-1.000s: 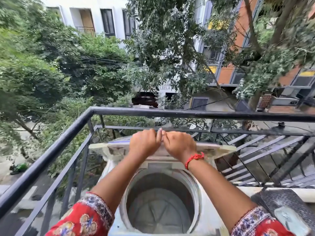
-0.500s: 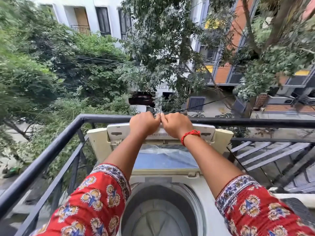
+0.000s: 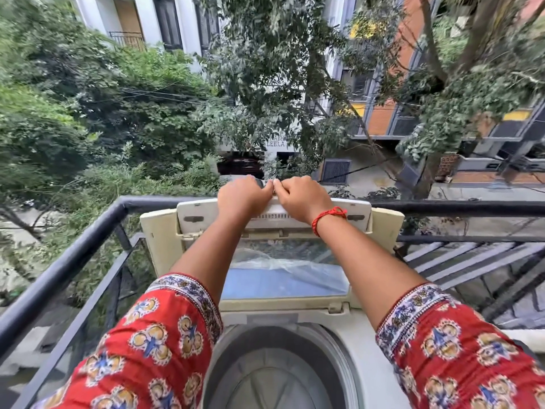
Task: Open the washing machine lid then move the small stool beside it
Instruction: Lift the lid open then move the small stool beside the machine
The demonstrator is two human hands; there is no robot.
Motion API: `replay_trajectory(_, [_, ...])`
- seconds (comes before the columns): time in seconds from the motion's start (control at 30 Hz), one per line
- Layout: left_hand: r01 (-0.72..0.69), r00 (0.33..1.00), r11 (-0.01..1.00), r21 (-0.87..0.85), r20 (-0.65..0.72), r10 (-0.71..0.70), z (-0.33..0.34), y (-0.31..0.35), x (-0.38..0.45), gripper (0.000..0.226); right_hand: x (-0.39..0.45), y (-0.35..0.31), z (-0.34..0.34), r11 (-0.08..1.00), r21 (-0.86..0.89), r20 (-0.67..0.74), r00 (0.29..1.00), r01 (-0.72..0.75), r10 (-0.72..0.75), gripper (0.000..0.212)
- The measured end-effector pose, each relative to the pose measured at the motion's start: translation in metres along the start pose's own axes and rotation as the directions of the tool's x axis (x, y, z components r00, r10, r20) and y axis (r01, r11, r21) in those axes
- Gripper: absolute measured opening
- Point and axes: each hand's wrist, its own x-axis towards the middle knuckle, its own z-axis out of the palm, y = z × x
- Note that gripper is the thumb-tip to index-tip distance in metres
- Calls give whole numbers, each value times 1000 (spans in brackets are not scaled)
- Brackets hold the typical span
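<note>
Red floral sleeves, cream lid

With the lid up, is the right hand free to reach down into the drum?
Probably yes: the drum is open beneath the arms, nothing covers it, but the right hand must first release the lid.

A single wide-angle view sits at head height, close above the washing machine, whose open drum fills the bottom centre. It faces forward and steeply down across the machine, past the black balcony railing behind it, onto trees and buildings beyond. Straight lines bow toward the edges. No second view overlaps it.
</note>
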Motion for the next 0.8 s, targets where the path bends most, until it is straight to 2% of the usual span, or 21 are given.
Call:
replay_trajectory(0.07, [-41, 997, 996, -82, -61, 36, -6, 2, -7, 52, -8, 0, -2, 995, 62, -112, 992, 73, -66, 41])
replay_trajectory(0.13, [-200, 964, 954, -223, -218, 151, -13, 1, -19, 40, -22, 1, -5, 981, 57, -216, 962, 183, -167, 34])
replay_trajectory(0.2, [-405, 870, 888, -219, -392, 300, -18, -3, -32, 31, -38, 2, -5, 963, 5, -243, 935, 269, -259, 29])
replay_trajectory(0.23, [-470, 828, 865, -173, -426, 365, -17, -5, -38, 30, -44, 3, -6, 952, -26, -249, 921, 304, -301, 26])
replay_trajectory(0.3, [-529, 794, 845, -79, -396, 461, -10, -10, -49, 33, -56, 3, -9, 928, -77, -254, 893, 363, -371, 20])
replay_trajectory(0.43, [-558, 770, 830, 0, -372, 518, -7, -7, -70, 37, -74, 3, -16, 902, -151, -203, 880, 404, -428, 19])
replay_trajectory(0.53, [-563, 774, 826, -7, -353, 525, -10, -3, -81, 39, -87, 1, -21, 926, -153, -155, 917, 346, -368, 38])
replay_trajectory(0.63, [-557, 796, 830, -43, -314, 518, -10, 5, -95, 43, -103, -2, -31, 944, -139, -133, 939, 299, -317, 46])
replay_trajectory(0.8, [-649, 738, 757, -81, -309, 600, -11, 31, -131, 46, -158, 0, -56, 963, -158, -162, 956, 218, -243, 48])
